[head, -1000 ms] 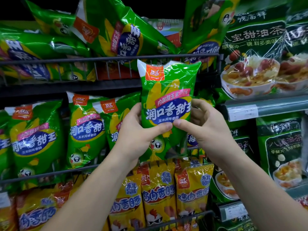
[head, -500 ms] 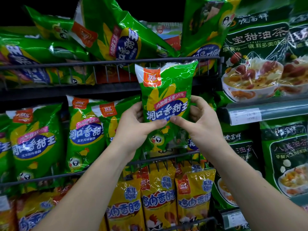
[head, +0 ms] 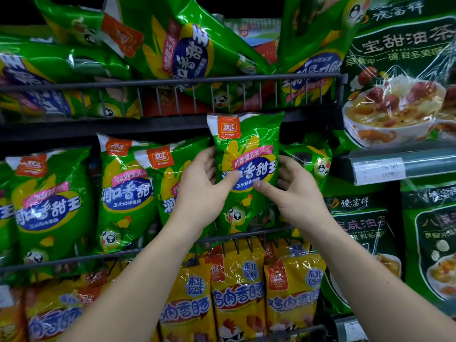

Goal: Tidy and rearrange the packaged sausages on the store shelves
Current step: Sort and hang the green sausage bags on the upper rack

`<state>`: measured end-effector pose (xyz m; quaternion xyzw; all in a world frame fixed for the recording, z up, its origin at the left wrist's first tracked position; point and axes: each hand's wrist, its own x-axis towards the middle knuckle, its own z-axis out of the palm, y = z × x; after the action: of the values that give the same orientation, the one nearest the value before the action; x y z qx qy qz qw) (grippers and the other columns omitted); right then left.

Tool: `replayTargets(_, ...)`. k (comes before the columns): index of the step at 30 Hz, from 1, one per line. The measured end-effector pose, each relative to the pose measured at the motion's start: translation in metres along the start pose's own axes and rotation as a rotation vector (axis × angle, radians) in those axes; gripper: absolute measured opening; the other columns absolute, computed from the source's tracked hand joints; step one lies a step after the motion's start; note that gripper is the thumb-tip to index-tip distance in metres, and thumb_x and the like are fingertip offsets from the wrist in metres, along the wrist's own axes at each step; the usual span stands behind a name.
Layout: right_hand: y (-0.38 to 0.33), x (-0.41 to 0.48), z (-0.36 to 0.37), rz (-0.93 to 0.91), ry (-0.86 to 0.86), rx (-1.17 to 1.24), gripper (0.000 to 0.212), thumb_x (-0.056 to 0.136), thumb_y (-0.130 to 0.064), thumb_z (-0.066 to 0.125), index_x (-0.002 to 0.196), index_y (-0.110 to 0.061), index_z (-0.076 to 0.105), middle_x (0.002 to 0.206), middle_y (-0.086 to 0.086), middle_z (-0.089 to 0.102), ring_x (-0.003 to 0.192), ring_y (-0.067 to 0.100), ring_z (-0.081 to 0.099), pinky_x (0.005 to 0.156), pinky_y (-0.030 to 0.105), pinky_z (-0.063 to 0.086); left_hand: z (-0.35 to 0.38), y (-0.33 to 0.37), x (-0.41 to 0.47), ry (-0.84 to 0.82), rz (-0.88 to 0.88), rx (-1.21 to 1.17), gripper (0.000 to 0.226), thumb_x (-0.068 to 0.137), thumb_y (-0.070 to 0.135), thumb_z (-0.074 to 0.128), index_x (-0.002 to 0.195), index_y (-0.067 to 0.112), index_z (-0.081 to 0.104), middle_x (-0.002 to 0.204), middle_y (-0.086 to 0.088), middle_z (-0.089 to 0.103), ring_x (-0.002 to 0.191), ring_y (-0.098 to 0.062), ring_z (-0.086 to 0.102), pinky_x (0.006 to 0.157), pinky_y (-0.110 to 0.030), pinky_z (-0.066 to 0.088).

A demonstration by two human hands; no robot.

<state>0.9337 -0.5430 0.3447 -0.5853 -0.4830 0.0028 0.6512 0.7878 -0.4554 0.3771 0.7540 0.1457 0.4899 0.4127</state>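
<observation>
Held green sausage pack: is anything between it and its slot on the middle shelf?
Nothing visible in front. Left hand and right hand hold the held pack upright at the middle shelf's wire rail. A neighbouring pack sits just behind its right edge and may crowd the slot; contact unclear.

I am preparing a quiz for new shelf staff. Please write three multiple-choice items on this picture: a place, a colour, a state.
1. Where is the held green pack? A. on the top shelf; B. at the middle shelf; C. on the floor.
2. What colour are the lower packs? A. yellow; B. red; C. white.
3. How is it held? A. one hand; B. no hand; C. both hands.
Answers: 1 B, it is level with the other green packs; 2 A, their wrappers are yellow; 3 C, left hand and right hand grip its sides.
</observation>
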Motion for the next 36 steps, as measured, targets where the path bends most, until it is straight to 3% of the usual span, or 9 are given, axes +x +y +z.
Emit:
replayTargets(4, 0.002, 0.003, 0.003, -0.021, -0.008, -0.068, 0.069, 0.087, -0.024, 0.074, 0.146, -0.014, 0.039, 0.126, -0.011, 0.06, 0.12, 0.005, 0.05, 0.082, 0.004, 0.039, 0.002, -0.005, 0.002, 0.027, 0.011, 0.027, 0.064, 0.093, 0.021, 0.066, 0.149, 0.019, 0.036, 0.146, 0.007, 0.045, 0.13, -0.005, 0.041, 0.108, -0.026, 0.036)
replayTargets(7, 0.002, 0.004, 0.005, -0.029, 0.0, -0.121, 0.063, 0.088, -0.021, 0.072, 0.143, -0.013, 0.043, 0.104, -0.029, 0.052, 0.109, -0.004, 0.053, 0.087, 0.007, 0.044, 0.004, -0.011, 0.004, 0.025, 0.026, 0.102, 0.071, 0.092, 0.019, 0.068, 0.152, 0.02, 0.03, 0.147, 0.008, 0.043, 0.133, -0.006, 0.038, 0.111, -0.028, 0.034)
replayTargets(11, 0.006, 0.004, 0.008, -0.031, 0.014, -0.184, 0.069, 0.088, -0.021, 0.073, 0.147, -0.013, 0.037, 0.095, -0.036, 0.045, 0.079, -0.026, 0.054, 0.064, -0.001, 0.042, 0.006, -0.019, 0.004, 0.007, 0.029, 0.185, 0.081, 0.092, 0.021, 0.068, 0.156, 0.023, 0.019, 0.159, 0.004, 0.029, 0.146, -0.015, 0.029, 0.119, -0.041, 0.029)
replayTargets(19, 0.011, 0.0, 0.011, -0.038, 0.026, -0.248, 0.072, 0.089, -0.023, 0.072, 0.15, -0.017, 0.034, 0.106, -0.032, 0.045, 0.083, -0.036, 0.042, 0.069, -0.007, 0.036, 0.008, -0.022, 0.004, -0.012, 0.031, 0.248, 0.085, 0.093, 0.017, 0.066, 0.157, 0.025, 0.01, 0.162, 0.007, 0.022, 0.148, -0.012, 0.021, 0.121, -0.04, 0.025)
replayTargets(21, 0.01, 0.0, 0.012, -0.052, 0.021, -0.277, 0.065, 0.09, -0.023, 0.071, 0.146, -0.018, 0.038, 0.11, -0.028, 0.051, 0.089, -0.028, 0.048, 0.082, 0.0, 0.043, 0.008, -0.023, 0.004, -0.013, 0.034, 0.26, 0.087, 0.093, 0.014, 0.066, 0.157, 0.026, 0.008, 0.162, 0.008, 0.021, 0.149, -0.012, 0.02, 0.121, -0.042, 0.026)
replayTargets(24, 0.009, -0.002, 0.014, -0.073, 0.011, -0.308, 0.069, 0.089, -0.026, 0.07, 0.148, -0.018, 0.035, 0.128, -0.012, 0.059, 0.115, -0.001, 0.055, 0.103, 0.032, 0.047, 0.008, -0.023, 0.004, -0.022, 0.036, 0.279, 0.092, 0.092, 0.01, 0.066, 0.157, 0.027, 0.004, 0.162, 0.008, 0.021, 0.149, -0.012, 0.02, 0.121, -0.04, 0.026)
replayTargets(27, 0.01, -0.004, 0.014, -0.092, 0.005, -0.327, 0.081, 0.088, -0.03, 0.07, 0.154, -0.02, 0.025, 0.143, -0.004, 0.052, 0.131, 0.014, 0.048, 0.107, 0.041, 0.044, 0.007, -0.022, 0.003, -0.035, 0.044, 0.305, 0.095, 0.091, 0.008, 0.067, 0.157, 0.028, 0.001, 0.163, 0.007, 0.02, 0.15, -0.011, 0.018, 0.121, -0.041, 0.026)
replayTargets(32, 0.009, -0.013, 0.017, -0.124, 0.042, -0.338, 0.089, 0.089, -0.023, 0.071, 0.157, -0.018, 0.014, 0.158, -0.003, 0.034, 0.144, 0.013, 0.033, 0.116, 0.04, 0.035, 0.008, -0.016, -0.003, -0.019, 0.114, 0.424, 0.09, 0.093, 0.013, 0.065, 0.158, 0.023, 0.003, 0.164, 0.007, 0.014, 0.15, -0.008, 0.013, 0.118, -0.022, 0.015)
replayTargets(36, 0.011, -0.02, 0.019, -0.193, 0.085, -0.389, 0.084, 0.089, -0.017, 0.071, 0.156, -0.013, 0.02, 0.158, 0.0, 0.032, 0.146, 0.013, 0.028, 0.116, 0.04, 0.034, 0.011, -0.018, -0.01, 0.003, 0.183, 0.492, 0.084, 0.095, 0.015, 0.062, 0.158, 0.021, 0.007, 0.165, 0.009, 0.008, 0.148, -0.002, 0.003, 0.1, 0.007, -0.003)
